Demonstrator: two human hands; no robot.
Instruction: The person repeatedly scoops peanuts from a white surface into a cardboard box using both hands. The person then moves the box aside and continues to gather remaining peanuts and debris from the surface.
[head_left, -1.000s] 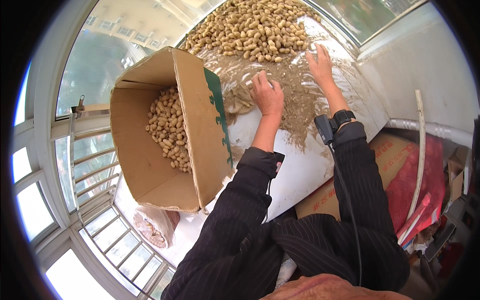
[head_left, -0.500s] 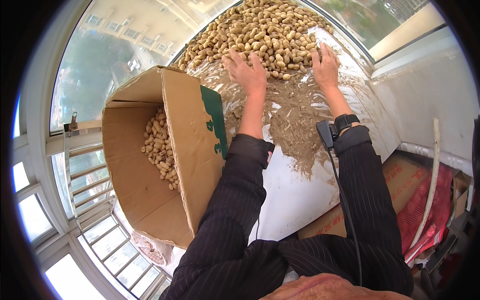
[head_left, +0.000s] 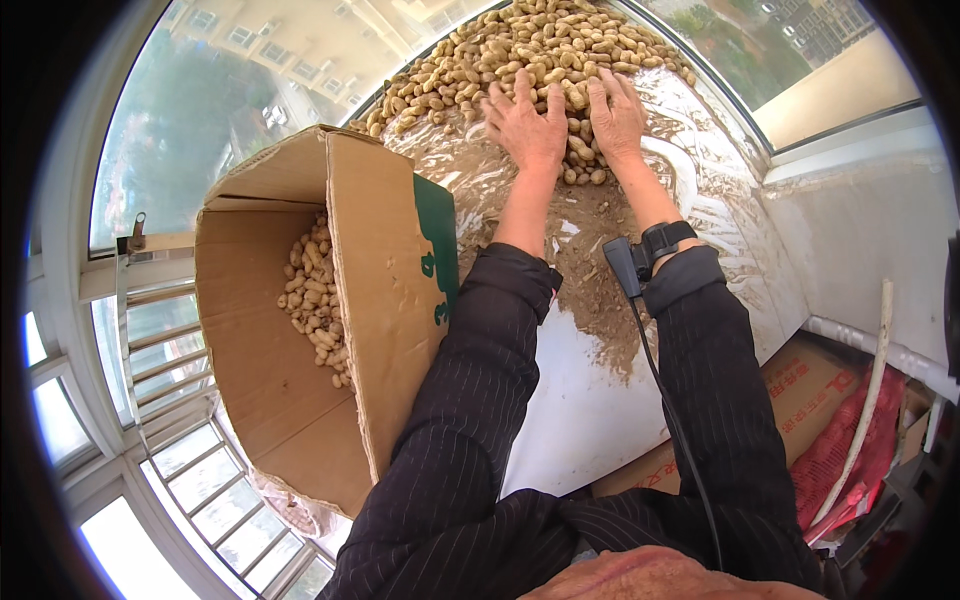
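Note:
A big heap of unshelled peanuts (head_left: 545, 45) lies at the far end of a white, soil-smeared surface (head_left: 570, 420). My left hand (head_left: 528, 130) rests at the heap's near edge, fingers spread over the peanuts. Close beside it, my right hand (head_left: 617, 122) is open too, its stretched fingers touching the heap. A small cluster of peanuts (head_left: 580, 165) sits between the two hands. Brown soil and dry bits (head_left: 600, 300) lie under my wrists. To the left, a cardboard box (head_left: 270, 400) on its side faces me with more peanuts (head_left: 317, 290) inside.
Window glass (head_left: 170, 170) and railing bars (head_left: 165, 340) border the left side. At right, a white wall (head_left: 860, 190) meets the surface. Lower right hold a flat carton (head_left: 800, 395), a red mesh bag (head_left: 835, 450) and a pale stick (head_left: 865, 405). A black cable (head_left: 665, 390) hangs from my right wrist.
My hands have come closer together, the right moving left and the left moving slightly right. Peanuts from the heap's front are now bunched between them, nearer to me.

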